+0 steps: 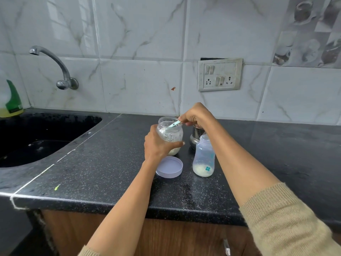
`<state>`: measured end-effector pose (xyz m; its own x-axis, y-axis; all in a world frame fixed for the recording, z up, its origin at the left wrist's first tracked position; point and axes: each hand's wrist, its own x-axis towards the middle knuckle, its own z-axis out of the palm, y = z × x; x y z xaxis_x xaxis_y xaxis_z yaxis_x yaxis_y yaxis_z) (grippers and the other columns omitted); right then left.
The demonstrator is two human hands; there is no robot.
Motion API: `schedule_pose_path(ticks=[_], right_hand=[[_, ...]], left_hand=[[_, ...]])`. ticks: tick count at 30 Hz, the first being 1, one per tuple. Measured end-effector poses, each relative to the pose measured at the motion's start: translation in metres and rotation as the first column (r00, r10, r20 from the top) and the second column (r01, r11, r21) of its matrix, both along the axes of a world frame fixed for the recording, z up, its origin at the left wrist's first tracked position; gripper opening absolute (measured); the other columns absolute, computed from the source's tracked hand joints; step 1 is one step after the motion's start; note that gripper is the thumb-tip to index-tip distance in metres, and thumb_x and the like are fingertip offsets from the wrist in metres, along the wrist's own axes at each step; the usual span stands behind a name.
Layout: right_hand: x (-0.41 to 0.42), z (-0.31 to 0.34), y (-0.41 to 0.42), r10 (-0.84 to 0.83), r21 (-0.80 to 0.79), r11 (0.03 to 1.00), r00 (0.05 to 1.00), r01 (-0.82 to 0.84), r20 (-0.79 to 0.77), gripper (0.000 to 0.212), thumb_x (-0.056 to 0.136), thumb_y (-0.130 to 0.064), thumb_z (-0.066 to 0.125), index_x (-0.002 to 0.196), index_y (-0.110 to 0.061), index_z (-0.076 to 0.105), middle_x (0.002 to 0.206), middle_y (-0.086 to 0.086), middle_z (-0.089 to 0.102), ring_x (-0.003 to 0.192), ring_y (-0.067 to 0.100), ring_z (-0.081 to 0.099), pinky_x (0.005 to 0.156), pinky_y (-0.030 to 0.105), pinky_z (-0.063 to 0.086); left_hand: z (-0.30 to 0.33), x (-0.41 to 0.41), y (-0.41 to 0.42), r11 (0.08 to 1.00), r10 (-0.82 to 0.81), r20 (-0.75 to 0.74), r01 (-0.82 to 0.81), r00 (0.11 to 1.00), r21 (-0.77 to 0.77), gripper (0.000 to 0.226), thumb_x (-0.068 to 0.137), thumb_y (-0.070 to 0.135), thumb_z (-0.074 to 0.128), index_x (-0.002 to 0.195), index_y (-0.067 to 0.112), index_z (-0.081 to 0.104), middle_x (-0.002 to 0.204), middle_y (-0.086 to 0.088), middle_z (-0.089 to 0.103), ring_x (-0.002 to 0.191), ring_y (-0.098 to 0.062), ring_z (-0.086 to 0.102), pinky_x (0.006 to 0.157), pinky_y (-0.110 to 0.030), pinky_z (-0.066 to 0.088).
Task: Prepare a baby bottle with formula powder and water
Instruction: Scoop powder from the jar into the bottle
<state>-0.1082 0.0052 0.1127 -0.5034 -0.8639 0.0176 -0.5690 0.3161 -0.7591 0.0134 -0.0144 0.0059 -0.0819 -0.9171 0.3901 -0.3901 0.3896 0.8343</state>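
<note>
My left hand (156, 145) grips a clear formula jar (170, 132), tilted slightly, with cream powder at its bottom. My right hand (195, 114) pinches the handle of a teal scoop (174, 124) whose bowl dips into the jar's mouth. An open baby bottle (203, 157) with a teal flower mark stands on the black counter right of the jar, with a little powder in its base. The jar's pale lilac lid (169, 167) lies upturned on the counter in front of the jar.
A steel vessel (195, 135) stands behind the bottle, partly hidden by my right arm. A black sink (36, 137) with a tap (60, 71) lies to the left, with a green-labelled soap bottle (11, 100) at its corner. A switchboard (220, 74) sits on the tiled wall.
</note>
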Motion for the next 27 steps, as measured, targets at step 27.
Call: schedule_pose_path(ticks=[27], right_hand=[[-0.034,-0.009,0.018,0.029,-0.17,0.982,0.83,0.08,0.557,0.01,0.086,0.004,0.059,0.076,0.004,0.056,0.066,0.013,0.059,0.05,0.014,0.062,0.039,0.022,0.053]], left_hand=[[0.015,0.008,0.019,0.991,0.031,0.103,-0.044,0.994,0.128,0.113,0.051,0.049,0.084,0.133,-0.004,0.027,0.14,-0.015,0.038,0.137,-0.031,0.028,0.113,-0.051,0.022]])
